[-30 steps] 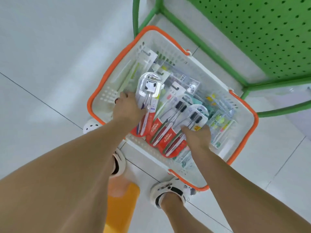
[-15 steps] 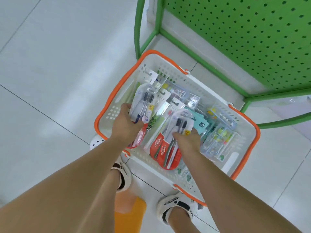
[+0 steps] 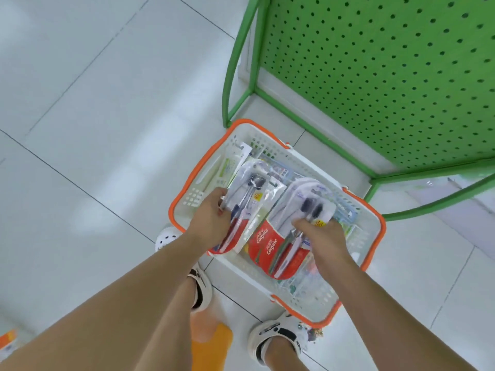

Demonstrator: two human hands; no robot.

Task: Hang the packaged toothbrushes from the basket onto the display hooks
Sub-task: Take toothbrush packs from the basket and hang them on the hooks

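My left hand (image 3: 211, 223) and right hand (image 3: 320, 238) each grip Colgate packs (image 3: 270, 245), now lifted above the basket (image 3: 372, 223) (pegboard (image 3: 388, 76) at 1 o'clock).

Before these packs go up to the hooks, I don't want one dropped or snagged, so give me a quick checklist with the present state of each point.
1. Left hand grips its toothbrush pack: ok.
2. Right hand grips the Colgate packs: ok, though how many it holds cannot be told.
3. Both bundles clear of the basket rim: cannot tell; they overlap it from above.
4. Hang holes at the pack tops clear to see: cannot tell, blurred.
5. Display hooks in view on the green pegboard: not ok, only bare holes show.
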